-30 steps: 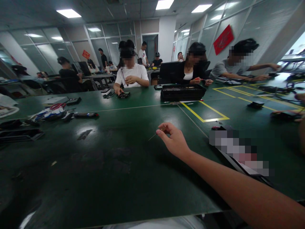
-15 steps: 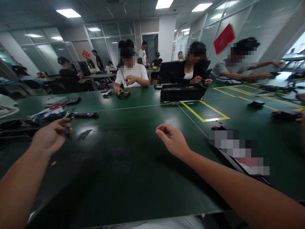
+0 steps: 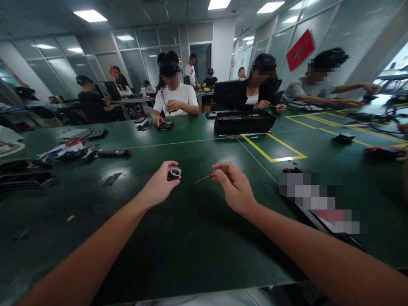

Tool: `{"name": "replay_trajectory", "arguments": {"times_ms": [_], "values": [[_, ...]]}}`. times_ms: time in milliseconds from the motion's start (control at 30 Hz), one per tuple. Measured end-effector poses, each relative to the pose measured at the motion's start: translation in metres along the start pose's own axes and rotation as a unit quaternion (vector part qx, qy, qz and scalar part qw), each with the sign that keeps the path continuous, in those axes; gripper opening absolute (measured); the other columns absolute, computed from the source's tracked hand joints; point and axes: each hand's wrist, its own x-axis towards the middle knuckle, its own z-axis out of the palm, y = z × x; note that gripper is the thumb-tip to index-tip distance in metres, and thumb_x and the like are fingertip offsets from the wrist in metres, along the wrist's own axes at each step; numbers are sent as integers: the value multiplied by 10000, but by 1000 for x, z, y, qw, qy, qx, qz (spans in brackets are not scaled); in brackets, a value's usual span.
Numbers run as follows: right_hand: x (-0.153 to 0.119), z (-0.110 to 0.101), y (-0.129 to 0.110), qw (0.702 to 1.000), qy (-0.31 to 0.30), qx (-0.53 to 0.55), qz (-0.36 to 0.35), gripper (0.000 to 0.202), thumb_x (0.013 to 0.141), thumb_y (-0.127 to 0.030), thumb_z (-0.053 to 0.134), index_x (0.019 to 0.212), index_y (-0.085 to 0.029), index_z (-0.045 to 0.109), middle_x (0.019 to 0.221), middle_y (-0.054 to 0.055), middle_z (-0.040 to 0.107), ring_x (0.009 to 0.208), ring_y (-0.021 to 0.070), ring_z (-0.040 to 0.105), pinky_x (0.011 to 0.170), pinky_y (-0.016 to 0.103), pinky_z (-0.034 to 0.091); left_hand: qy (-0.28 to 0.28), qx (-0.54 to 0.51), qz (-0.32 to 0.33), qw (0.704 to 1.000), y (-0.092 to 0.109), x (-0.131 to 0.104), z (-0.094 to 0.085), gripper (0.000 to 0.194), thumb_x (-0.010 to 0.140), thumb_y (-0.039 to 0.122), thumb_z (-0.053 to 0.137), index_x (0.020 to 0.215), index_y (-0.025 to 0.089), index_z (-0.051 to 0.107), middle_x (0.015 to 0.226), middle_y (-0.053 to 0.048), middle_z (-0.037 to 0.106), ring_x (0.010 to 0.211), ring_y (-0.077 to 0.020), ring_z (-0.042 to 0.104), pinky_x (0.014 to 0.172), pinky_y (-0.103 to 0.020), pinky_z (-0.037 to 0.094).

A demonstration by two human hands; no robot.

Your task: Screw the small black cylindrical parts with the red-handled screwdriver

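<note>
My left hand [image 3: 161, 182] is closed around a short black cylindrical part [image 3: 174, 173] with a bright silver ring around its open end, much like a lens barrel. The ring faces up and toward me. Opposite it, my right hand [image 3: 234, 185] pinches a small screwdriver [image 3: 204, 178]; its thin metal shaft points left toward the cylinder, and some red shows at the fingers. Most of the handle is hidden in the palm. A gap separates the shaft tip from the cylinder. Both hands are above the green table [image 3: 134, 255].
Cables and tools [image 3: 68, 149] lie at the left, beside a dark cylindrical tool [image 3: 114, 153] and a black tray [image 3: 27, 180]. A black bin [image 3: 245, 123] stands ahead, near yellow tape [image 3: 288, 160]. At right lies a blurred-out packet [image 3: 318, 204]. Co-workers sit across the table.
My left hand has come from the left side to the middle with the black cylindrical part. The screwdriver in my right hand has swung to a flatter angle, its shaft more visible.
</note>
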Motion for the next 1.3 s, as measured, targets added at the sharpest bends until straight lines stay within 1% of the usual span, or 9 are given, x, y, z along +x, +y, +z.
{"name": "replay_trajectory", "arguments": {"times_ms": [133, 333, 533, 700, 833, 933, 1000, 1100, 1300], "values": [[-1, 1, 0, 1000, 4, 24, -7, 208, 1002, -377, 521, 1148, -250, 598, 976, 37, 730, 910, 188, 714, 821, 357, 556, -33, 49, 41, 997, -1, -5, 20, 418, 776, 131, 710, 1180, 200, 629, 1160, -74, 698, 1053, -220, 664, 999, -410, 487], [1, 4, -1, 999, -31, -15, -11, 148, 1006, -320, 505, 1101, -242, 586, 947, 29, 742, 891, 181, 733, 810, 343, 561, -7, 96, 103, 990, -12, -14, 25, 417, 810, 167, 725, 1211, 279, 694, 1226, -28, 697, 1140, -222, 637, 1061, -413, 451], [0, 3, -1, 999, -27, -37, -8, 166, 1003, -331, 510, 1119, -243, 589, 970, 38, 756, 921, 196, 739, 815, 352, 557, -17, 52, 82, 995, -19, -14, 30, 529, 797, 163, 732, 1307, 262, 633, 1257, -41, 691, 1150, -216, 641, 1075, -408, 453], [1, 1, -5, 996, -42, -74, -3, 185, 990, -344, 531, 1115, -231, 607, 955, 37, 767, 883, 191, 730, 774, 333, 537, -17, 62, 83, 994, -23, -13, 31, 438, 798, 190, 729, 1229, 251, 679, 1218, -50, 702, 1110, -230, 651, 1046, -431, 473], [4, -1, -9, 988, -27, -151, -2, 246, 940, -456, 604, 881, -223, 655, 747, 5, 713, 676, 161, 658, 619, 282, 470, -16, 41, 83, 996, -27, -13, 30, 438, 804, 214, 726, 1238, 250, 673, 1229, -55, 694, 1114, -230, 650, 1045, -436, 480], [5, -2, -9, 980, -15, -199, -1, 460, 912, -565, 605, 615, -215, 567, 523, -39, 535, 483, 110, 489, 489, 258, 341, -18, 56, 90, 994, -28, -13, 28, 444, 808, 235, 737, 1247, 267, 675, 1252, -49, 688, 1159, -240, 633, 1080, -450, 455], [5, -2, -8, 977, -17, -212, -3, 542, 924, -588, 572, 541, -208, 523, 467, -51, 440, 441, 92, 416, 468, 259, 291, -19, 71, 96, 993, -27, -14, 28, 439, 810, 233, 737, 1243, 275, 681, 1255, -43, 687, 1173, -243, 624, 1093, -453, 443], [4, -2, -8, 975, -25, -221, -12, 563, 931, -591, 560, 524, -203, 526, 454, -54, 414, 431, 86, 392, 467, 264, 270, -20, 84, 99, 991, -25, -15, 28, 428, 814, 208, 725, 1235, 278, 687, 1239, -37, 693, 1161, -236, 627, 1083, -435, 447], [5, -2, -8, 972, -32, -231, -16, 421, 928, -521, 601, 645, -208, 586, 532, -36, 525, 485, 115, 482, 498, 275, 318, -20, 80, 99, 992, -27, -14, 29, 428, 806, 195, 735, 1225, 271, 693, 1246, -33, 693, 1171, -229, 623, 1095, -420, 430]]}}
